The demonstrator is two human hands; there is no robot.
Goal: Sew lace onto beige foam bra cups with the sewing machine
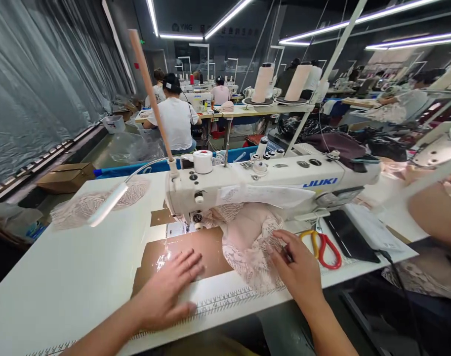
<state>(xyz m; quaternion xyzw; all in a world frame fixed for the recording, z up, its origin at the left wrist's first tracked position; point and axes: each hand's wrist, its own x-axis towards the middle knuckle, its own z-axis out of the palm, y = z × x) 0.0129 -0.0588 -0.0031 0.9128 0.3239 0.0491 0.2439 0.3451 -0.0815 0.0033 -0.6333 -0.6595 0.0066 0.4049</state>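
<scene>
My left hand (pixel 169 289) lies over the brown sheet (pixel 210 252) in front of the needle area, its fingers stretched out and holding nothing. A pale pink lace garment piece (pixel 247 232) is bunched on the table under the arm of the white sewing machine (pixel 232 180). At its right edge, my right hand (pixel 297 264) has thumb and fingers closed on the lace; the fingertips are partly hidden in the folds. Scissors (pixel 329 252) with red and yellow handles lie just beyond that hand.
A lit lamp (pixel 108 205) and more lace (pixel 99 200) are on the left of the white table (pixel 80 262). A black phone-like device (pixel 349 235) lies right of the scissors. Thread cones (pixel 264 84) stand behind the machine. A co-worker's arm (pixel 436 212) shows at right.
</scene>
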